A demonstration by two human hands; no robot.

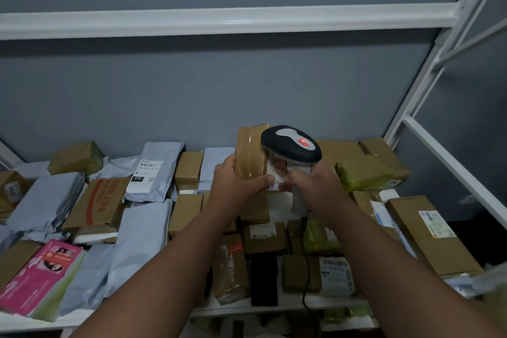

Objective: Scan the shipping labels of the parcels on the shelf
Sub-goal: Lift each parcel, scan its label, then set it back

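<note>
Left hand: the left hand [236, 181] is gripping a small taped brown parcel [251, 153], fingers curled round its left side and thumb lying across the lower front, holding it upright above the shelf.
Right hand: the right hand [315, 186] is wrapping its fingers round the pale handle of a barcode scanner [292, 145], whose dark head with a red sticker is sitting just right of the parcel and pointing toward it.
Shipping label: a white shipping label [274, 178] is showing on the parcel's right face, between the two hands and directly under the scanner head; its print is too small to read.
Cable: a black cable [305, 269] is hanging from the scanner handle down across the parcels below.
Shelf: a white metal shelf [274, 303] is carrying many parcels lying flat and packed close together.
Other parcels: a grey mailer bag [153, 170] with a white label is lying at the back left, a pink printed box [41, 277] is lying at the front left, and a long brown carton [428, 233] with a label is lying at the right edge.
Background: a grey wall [219, 90] is standing behind the shelf.
</note>
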